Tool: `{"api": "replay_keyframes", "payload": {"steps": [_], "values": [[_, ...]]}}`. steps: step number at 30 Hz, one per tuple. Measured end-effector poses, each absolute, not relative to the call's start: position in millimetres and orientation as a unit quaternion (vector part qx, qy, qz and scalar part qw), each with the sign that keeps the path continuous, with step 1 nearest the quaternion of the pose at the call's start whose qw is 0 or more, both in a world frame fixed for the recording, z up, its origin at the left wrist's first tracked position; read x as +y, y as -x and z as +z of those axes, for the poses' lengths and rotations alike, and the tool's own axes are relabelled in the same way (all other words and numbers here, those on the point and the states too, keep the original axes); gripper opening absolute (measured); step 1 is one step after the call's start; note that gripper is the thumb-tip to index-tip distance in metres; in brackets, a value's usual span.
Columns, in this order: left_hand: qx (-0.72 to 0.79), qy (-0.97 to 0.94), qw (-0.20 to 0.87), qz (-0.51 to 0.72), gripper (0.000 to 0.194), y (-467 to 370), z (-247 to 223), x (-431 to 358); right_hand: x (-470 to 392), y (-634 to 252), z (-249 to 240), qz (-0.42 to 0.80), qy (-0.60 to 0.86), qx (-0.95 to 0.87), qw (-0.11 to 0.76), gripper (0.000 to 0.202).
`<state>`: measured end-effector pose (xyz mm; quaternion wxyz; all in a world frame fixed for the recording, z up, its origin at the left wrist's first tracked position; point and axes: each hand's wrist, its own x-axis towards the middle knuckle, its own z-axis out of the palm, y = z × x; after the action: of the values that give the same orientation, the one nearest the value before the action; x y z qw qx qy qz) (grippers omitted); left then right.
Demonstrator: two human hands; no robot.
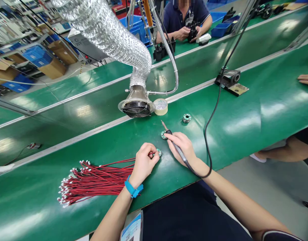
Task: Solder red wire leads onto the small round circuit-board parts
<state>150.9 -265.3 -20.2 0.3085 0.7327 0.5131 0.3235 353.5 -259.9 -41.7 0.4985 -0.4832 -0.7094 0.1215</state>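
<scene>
My left hand [145,159], with a blue wrist strap, pinches a red wire [151,153] beside a small round green-and-white part [158,152]. In my right hand [181,147] is a soldering iron [178,150], its tip pointing up and to the left. Under the iron and my right fingertips lies a second round part [163,135]. A third round part [186,117] sits farther back on the green table [234,134]. A bundle of red wires with white connectors [98,180] lies left of my left hand and partly behind it.
A fume duct with a fan [137,108] hangs over the table beside a tape roll [161,106]. The iron's black cable [206,134] loops at the right. Back right stands a metal fixture [230,80]. A person [185,20] works opposite; another person's hand [307,80] shows at right.
</scene>
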Motion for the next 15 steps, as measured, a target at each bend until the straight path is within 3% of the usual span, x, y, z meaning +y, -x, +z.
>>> {"api": "replay_keyframes", "payload": {"steps": [6,13,15], "values": [[0.509,-0.735,0.310,0.322,0.014,-150.7,-18.8,-264.3,-231.5,-354.2,-56.9,0.115,0.463,-0.769,0.426,0.050],[0.510,-0.745,0.297,0.310,0.016,-149.4,-16.9,-265.2,-252.4,-354.6,-62.0,0.172,0.445,-0.758,0.445,0.056],[0.510,-0.764,0.264,0.296,0.003,-148.6,-16.5,-267.0,-260.3,-353.1,-60.7,0.187,0.451,-0.746,0.453,0.059]]}}
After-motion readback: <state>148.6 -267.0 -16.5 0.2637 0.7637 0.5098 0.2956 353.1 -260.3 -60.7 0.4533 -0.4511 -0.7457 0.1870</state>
